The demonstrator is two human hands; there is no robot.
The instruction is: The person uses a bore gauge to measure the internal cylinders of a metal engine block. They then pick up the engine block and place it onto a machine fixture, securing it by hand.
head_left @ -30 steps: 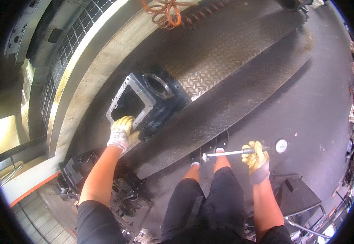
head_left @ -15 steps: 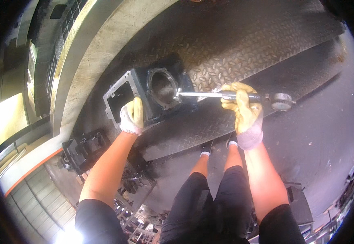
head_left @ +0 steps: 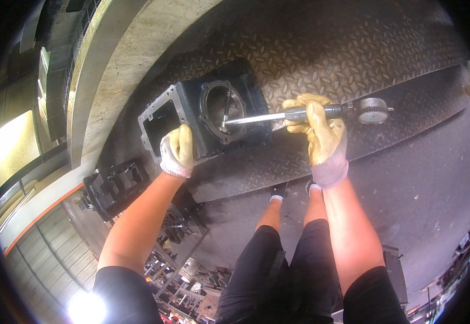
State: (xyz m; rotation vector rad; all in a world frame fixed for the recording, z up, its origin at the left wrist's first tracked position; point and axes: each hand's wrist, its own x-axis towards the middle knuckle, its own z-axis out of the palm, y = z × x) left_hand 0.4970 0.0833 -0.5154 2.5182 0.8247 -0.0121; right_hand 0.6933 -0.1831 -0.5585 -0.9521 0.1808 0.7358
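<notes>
A dark metal housing [head_left: 193, 102] sits on the tread-plate surface, with a rectangular flanged opening on its left and a round flanged bore [head_left: 204, 108] on its right. My left hand [head_left: 177, 148], in a yellow-coated work glove, is closed on the housing's near edge beside the rectangular opening. In my right hand [head_left: 316, 127], gloved alike, is a dial bore gauge [head_left: 256, 118], its fingers wrapped round the dark grip. The gauge's round dial [head_left: 373, 110] points right; its shaft reaches left, and the measuring head [head_left: 224, 128] lies at the bore's mouth. How deep it sits, I cannot tell.
A tread-plate step [head_left: 343, 65] runs across the far side. Curved pale machine framing [head_left: 132, 48] rises at the left. Another dark casting [head_left: 113, 186] stands at the lower left, near a rack of metal parts [head_left: 191, 286]. My feet are on the grey floor [head_left: 407, 178].
The bore gauge has moved left with my right hand, bringing its measuring head from the bore's right rim to within the round opening. My left hand keeps its place on the housing.
</notes>
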